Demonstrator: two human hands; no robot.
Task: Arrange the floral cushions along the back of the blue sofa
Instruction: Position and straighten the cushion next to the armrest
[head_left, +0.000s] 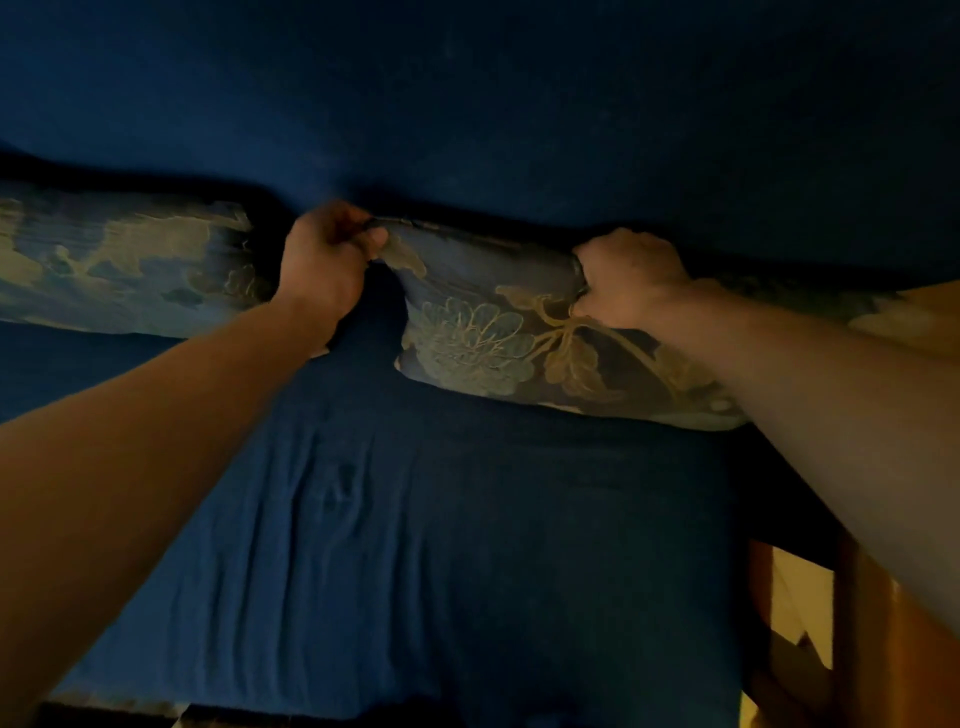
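Observation:
A blue floral cushion (498, 338) leans against the backrest of the blue sofa (467, 104), right of centre. My left hand (327, 260) pinches its upper left corner. My right hand (628, 280) is closed on its top edge further right. A second floral cushion (119, 260) stands against the backrest at the left, a narrow gap apart from the first. My right forearm hides the right end of the held cushion.
The wrinkled blue seat (415, 545) spreads below the cushions. A wooden armrest or frame (872, 623) runs down the right side, with pale floor (789, 597) beside it. A strip of patterned fabric (130, 709) shows at the bottom left edge.

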